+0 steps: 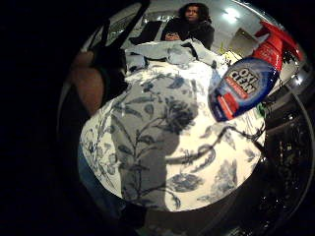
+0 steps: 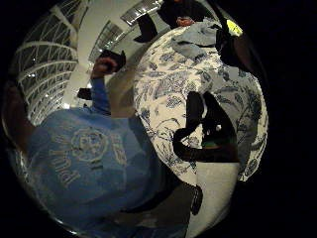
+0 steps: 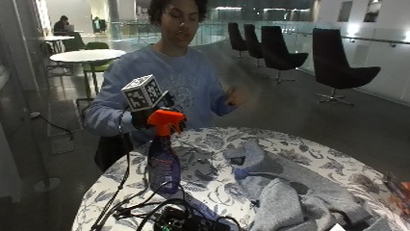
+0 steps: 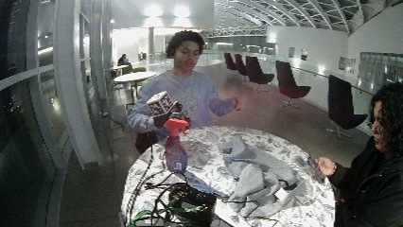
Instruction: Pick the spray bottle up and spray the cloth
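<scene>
While the gloved right hand (image 3: 146, 117) wraps its fingers around the neck of the spray bottle (image 3: 162, 156) just behind the orange trigger head (image 3: 165, 120), the bottle hangs upright above the near left part of the round surface (image 3: 211, 190), its blue body clear of the flowered tablecloth (image 1: 167, 147). From the little finger side of the palm, the bottle's blue and red label (image 1: 241, 88) shows close by, over the cloth-covered top. To the right of the bottle, the grey cloth (image 3: 288, 190) lies crumpled on the surface, spreading toward the far right edge, apart from the bottle. Black cables (image 3: 137, 204) trail across the near left of the surface below the bottle. The bare left hand (image 3: 234, 96) is raised in front of the chest, touching nothing.
</scene>
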`<state>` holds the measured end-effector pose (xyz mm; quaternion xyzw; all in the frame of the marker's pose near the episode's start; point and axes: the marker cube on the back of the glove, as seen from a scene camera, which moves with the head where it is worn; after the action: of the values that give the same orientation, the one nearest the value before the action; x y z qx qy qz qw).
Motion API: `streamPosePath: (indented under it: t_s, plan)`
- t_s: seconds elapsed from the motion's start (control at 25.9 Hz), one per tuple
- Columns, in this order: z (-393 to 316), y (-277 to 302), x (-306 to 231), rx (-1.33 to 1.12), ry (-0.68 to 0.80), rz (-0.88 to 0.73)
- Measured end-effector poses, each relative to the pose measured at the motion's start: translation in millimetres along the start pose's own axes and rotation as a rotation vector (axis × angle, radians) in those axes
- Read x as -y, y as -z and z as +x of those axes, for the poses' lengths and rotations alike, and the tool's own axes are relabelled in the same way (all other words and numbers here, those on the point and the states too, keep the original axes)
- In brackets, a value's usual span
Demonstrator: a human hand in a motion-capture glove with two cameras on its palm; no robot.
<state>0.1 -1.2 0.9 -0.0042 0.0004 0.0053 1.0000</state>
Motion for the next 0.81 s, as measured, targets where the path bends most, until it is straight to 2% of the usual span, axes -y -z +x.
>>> streamPosePath:
  t_s: [0.46, 0.81]
  plan:
    - [1.8, -2.2, 10.9, -0.023, -0.045, -0.089]
    - [27.1, 9.9, 2.7, 0.079, -0.125, -0.036]
